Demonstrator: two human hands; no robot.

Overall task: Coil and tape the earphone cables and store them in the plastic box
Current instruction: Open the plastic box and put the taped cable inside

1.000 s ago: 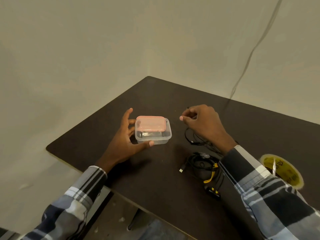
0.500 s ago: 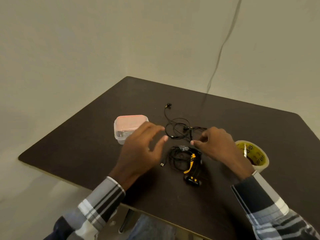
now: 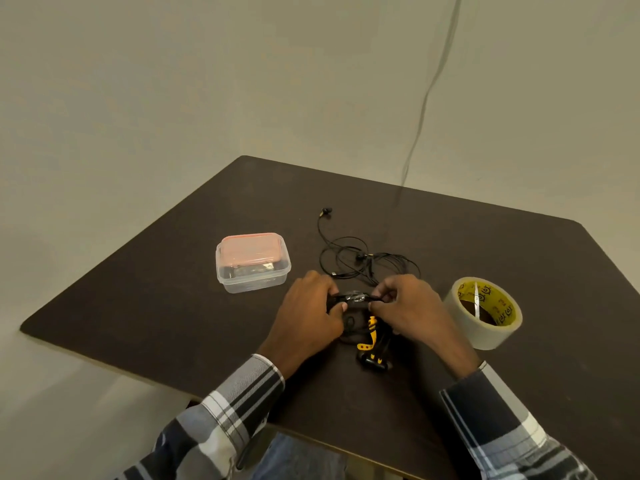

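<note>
Hands meet at the near middle of the table (image 3: 138, 306). Your left hand (image 3: 308, 320) pinches one end of a black coiled bundle (image 3: 353, 298), thumb and fingers curled round it; your right hand (image 3: 405, 306) pinches the other end the same way. The bundle spans the gap between the two hands, and a glossy strip that looks like tape shows across its middle. Whether it is lifted off the table or touching it, you cannot tell from this view.

Just below the hands lies a black-and-yellow earphone (image 3: 371, 344), partly under your fingers. A second, loose black earphone cable (image 3: 349, 258) lies uncoiled on the table just beyond the hands, one earbud reaching toward the far edge.

The box (image 3: 252, 263) sits left of the loose cable, clear-walled, pink lid on, dark contents inside that are too dim to identify. The tape roll (image 3: 483, 311) stands right of your right hand, near but apart.

Both sleeves are plaid.
</note>
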